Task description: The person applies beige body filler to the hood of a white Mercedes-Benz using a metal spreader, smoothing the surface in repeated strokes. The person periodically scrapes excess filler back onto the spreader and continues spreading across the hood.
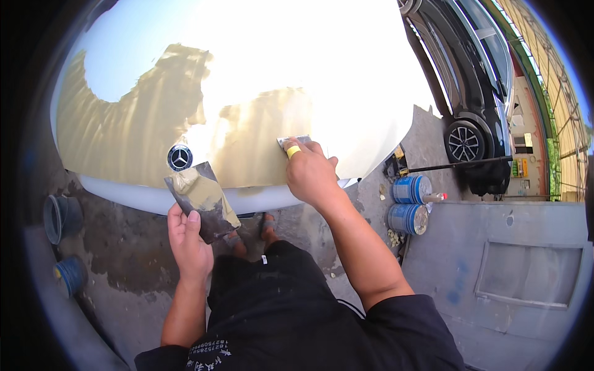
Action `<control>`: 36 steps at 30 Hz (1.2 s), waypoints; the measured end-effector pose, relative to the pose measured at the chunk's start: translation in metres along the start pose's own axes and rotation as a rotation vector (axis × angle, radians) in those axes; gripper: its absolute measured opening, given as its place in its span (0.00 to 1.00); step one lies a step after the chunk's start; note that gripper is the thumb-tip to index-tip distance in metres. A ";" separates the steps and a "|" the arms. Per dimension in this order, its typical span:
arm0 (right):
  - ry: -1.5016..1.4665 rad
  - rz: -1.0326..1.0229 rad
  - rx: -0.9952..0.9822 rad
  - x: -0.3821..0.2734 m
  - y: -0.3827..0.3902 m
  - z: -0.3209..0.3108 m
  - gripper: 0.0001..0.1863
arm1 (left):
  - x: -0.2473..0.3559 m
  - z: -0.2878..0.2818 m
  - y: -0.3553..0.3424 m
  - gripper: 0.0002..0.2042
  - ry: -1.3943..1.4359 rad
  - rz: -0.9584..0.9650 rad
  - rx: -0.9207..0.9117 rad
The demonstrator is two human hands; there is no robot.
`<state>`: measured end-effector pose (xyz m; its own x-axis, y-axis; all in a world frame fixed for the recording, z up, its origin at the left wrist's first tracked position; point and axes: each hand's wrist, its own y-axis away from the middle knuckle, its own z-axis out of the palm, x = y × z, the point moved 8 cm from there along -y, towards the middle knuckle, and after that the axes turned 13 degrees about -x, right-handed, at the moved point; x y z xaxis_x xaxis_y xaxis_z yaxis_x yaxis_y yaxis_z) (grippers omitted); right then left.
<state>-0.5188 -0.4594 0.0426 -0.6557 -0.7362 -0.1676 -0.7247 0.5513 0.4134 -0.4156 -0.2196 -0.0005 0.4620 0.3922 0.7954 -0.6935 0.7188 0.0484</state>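
A white car hood (365, 111) fills the upper middle, bright with glare. Broad patches of tan body filler (244, 136) cover its left and centre, with a round emblem (180, 157) near the front edge. My right hand (312, 170) is closed on a flat putty spreader (293, 141), whose edge rests against the hood at the right side of the filler. In front of the hood, my left hand (189, 238) grips a dark mixing board (207, 216) from below. A lump of pale filler (198, 187) lies on top of that board, and more is smeared along its right edge.
Two blue buckets (409, 204) stand on the floor right of the hood, with a dark car (470, 117) beyond. A grey metal panel (455, 266) lies at lower right. A dark bucket (62, 217) and a blue bucket (71, 276) are at left.
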 end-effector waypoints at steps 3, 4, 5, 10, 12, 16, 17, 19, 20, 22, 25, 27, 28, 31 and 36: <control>-0.034 -0.047 0.055 -0.001 0.029 0.003 0.24 | -0.006 0.010 -0.005 0.15 0.131 -0.062 -0.026; -0.054 -0.061 0.057 -0.002 0.037 0.003 0.23 | -0.008 0.015 -0.007 0.16 0.177 -0.083 -0.034; -0.167 -0.157 0.098 -0.014 0.052 -0.009 0.23 | -0.009 0.019 -0.009 0.16 0.206 -0.101 -0.032; -0.905 -0.847 0.066 -0.052 0.109 -0.014 0.24 | -0.023 0.060 -0.020 0.17 0.315 -0.147 -0.056; -0.801 -0.811 0.132 -0.036 0.108 0.003 0.25 | -0.022 0.064 -0.022 0.17 0.316 -0.108 -0.063; -0.400 -0.673 0.084 -0.012 0.086 0.004 0.27 | 0.008 0.069 -0.028 0.17 0.289 -0.017 -0.106; -0.272 -0.536 0.144 -0.003 0.072 -0.010 0.28 | 0.015 0.069 -0.030 0.17 0.255 0.008 -0.114; -0.152 -0.227 0.190 0.038 0.024 -0.034 0.25 | 0.021 0.069 -0.028 0.17 0.181 0.027 -0.098; -0.101 -0.112 0.181 0.049 0.001 -0.051 0.23 | 0.020 0.067 -0.028 0.17 0.175 0.019 -0.092; -0.061 -0.039 0.177 0.064 -0.041 -0.075 0.23 | 0.014 0.064 -0.022 0.17 0.173 -0.013 -0.084; -0.003 -0.011 0.086 0.048 -0.075 -0.092 0.24 | 0.007 0.055 -0.011 0.17 0.167 -0.016 -0.026; 0.024 0.011 -0.031 0.038 -0.082 -0.082 0.26 | 0.004 0.053 -0.007 0.17 0.171 -0.025 -0.011; 0.043 0.025 -0.120 0.031 -0.083 -0.071 0.27 | 0.004 0.050 -0.005 0.16 0.168 -0.027 0.003; 0.040 -0.087 -0.003 0.012 -0.050 -0.042 0.28 | 0.005 0.037 -0.002 0.16 0.121 -0.009 0.021; 0.112 -0.132 0.094 0.016 0.005 0.007 0.29 | 0.005 0.029 -0.003 0.16 0.137 -0.035 -0.005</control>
<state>-0.5340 -0.4655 0.0355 -0.5298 -0.8406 -0.1124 -0.8228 0.4774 0.3082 -0.4273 -0.2369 0.0207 0.5576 0.4415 0.7030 -0.6733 0.7359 0.0718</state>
